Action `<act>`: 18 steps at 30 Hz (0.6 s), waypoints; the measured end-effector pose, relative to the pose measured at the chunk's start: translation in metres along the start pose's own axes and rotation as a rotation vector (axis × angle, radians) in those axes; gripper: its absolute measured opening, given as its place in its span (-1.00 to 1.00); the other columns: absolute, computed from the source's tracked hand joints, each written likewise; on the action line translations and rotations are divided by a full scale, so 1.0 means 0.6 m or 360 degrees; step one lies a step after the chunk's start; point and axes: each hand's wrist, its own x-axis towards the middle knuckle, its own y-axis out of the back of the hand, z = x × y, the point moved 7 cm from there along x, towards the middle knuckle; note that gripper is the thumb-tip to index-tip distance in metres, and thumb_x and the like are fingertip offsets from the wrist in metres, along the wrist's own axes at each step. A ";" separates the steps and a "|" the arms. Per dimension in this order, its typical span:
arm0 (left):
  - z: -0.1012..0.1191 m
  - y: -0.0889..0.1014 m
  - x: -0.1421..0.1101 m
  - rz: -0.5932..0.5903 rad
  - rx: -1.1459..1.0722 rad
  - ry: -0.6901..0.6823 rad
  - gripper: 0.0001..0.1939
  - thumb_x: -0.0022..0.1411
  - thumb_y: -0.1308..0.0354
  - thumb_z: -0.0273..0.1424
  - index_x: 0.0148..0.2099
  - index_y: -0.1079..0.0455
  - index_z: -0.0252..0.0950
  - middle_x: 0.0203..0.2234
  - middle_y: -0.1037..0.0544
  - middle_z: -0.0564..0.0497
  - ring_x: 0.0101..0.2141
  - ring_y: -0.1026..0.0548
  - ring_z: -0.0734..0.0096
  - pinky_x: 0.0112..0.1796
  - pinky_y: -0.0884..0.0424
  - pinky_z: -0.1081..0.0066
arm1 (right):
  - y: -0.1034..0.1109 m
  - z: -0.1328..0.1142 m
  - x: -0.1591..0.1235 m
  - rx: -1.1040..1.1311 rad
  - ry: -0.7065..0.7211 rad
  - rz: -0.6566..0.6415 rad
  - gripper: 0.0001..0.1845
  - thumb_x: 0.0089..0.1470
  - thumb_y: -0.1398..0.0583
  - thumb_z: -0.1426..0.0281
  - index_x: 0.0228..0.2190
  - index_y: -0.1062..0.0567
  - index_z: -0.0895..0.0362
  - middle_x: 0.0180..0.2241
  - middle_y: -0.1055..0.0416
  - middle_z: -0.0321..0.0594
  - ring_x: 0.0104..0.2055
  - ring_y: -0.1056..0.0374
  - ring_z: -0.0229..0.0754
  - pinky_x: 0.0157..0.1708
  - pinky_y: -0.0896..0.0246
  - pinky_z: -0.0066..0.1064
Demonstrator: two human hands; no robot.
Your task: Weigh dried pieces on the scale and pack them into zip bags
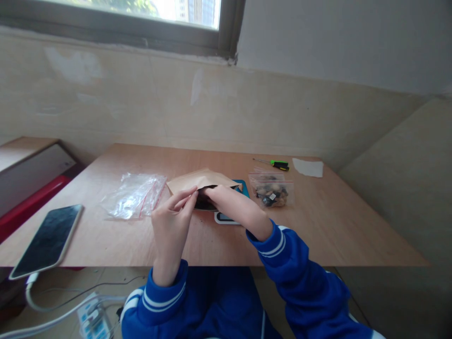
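Note:
A brown paper bag point(203, 179) lies in the middle of the table with its dark opening toward me. My left hand point(176, 209) pinches the edge of that opening between thumb and fingers. My right hand point(226, 200) reaches into the opening, and its fingers are hidden inside the bag. Partly under the bag and right wrist is a white device with a blue top and a dark display, like a small digital scale point(223, 219). A bit of something brown shows on its blue top. To the right lie clear zip bags point(273, 193) with brown and dark pieces inside.
Clear plastic zip bags point(136, 195) lie left of my hands. A phone point(49, 238) with a white cable point(32, 278) is at the table's left edge. Farther back right are two green and black screwdrivers point(280, 164) and a white paper piece point(308, 167). A wall stands behind.

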 end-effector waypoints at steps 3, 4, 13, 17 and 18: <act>0.001 0.002 0.003 -0.0003 -0.0016 -0.0026 -0.84 0.18 -0.25 -0.27 -0.19 -0.61 -0.11 -0.31 -0.68 0.11 -0.23 -0.65 0.24 -0.23 -0.56 0.40 | 0.027 -0.023 -0.013 0.0003 0.0084 -0.0083 -0.54 0.11 -0.12 0.72 -0.04 -0.51 0.10 -0.01 -0.54 -0.15 0.01 -0.49 -0.10 0.04 -0.37 -0.25; 0.001 0.003 0.004 -0.0004 -0.0028 -0.0031 -0.84 0.18 -0.26 -0.27 -0.19 -0.61 -0.10 -0.30 -0.68 0.12 -0.24 -0.65 0.26 -0.24 -0.55 0.41 | 0.037 -0.025 -0.016 0.0026 0.0084 -0.0073 -0.55 0.14 -0.12 0.69 -0.01 -0.50 0.09 0.02 -0.53 -0.16 0.03 -0.47 -0.10 0.05 -0.36 -0.26; 0.012 0.009 0.030 0.0023 0.0010 -0.0084 -0.87 0.19 -0.26 -0.27 -0.23 -0.62 -0.10 -0.31 -0.68 0.13 -0.22 -0.64 0.28 -0.22 -0.53 0.42 | 0.118 0.043 -0.066 0.0632 -0.0181 0.0402 -0.67 0.19 -0.15 0.45 -0.04 -0.57 0.05 -0.07 -0.58 -0.26 -0.02 -0.50 -0.15 0.00 -0.41 -0.30; 0.012 0.012 0.036 0.0047 -0.0004 -0.0081 -0.86 0.18 -0.27 -0.26 -0.22 -0.61 -0.12 -0.30 -0.68 0.11 -0.19 -0.64 0.28 -0.19 -0.54 0.40 | 0.118 0.132 -0.108 0.0879 -0.0401 0.0725 -0.64 0.12 -0.22 0.38 -0.02 -0.57 0.08 -0.05 -0.57 -0.18 -0.04 -0.51 -0.13 -0.02 -0.43 -0.28; 0.010 0.012 0.036 0.0050 -0.0006 -0.0075 -0.85 0.18 -0.27 -0.26 -0.22 -0.61 -0.12 -0.30 -0.68 0.10 -0.19 -0.63 0.27 -0.18 -0.54 0.39 | 0.109 0.158 -0.118 0.0903 -0.0464 0.0789 -0.64 0.10 -0.23 0.39 -0.04 -0.57 0.08 -0.05 -0.57 -0.17 -0.06 -0.51 -0.14 -0.03 -0.44 -0.29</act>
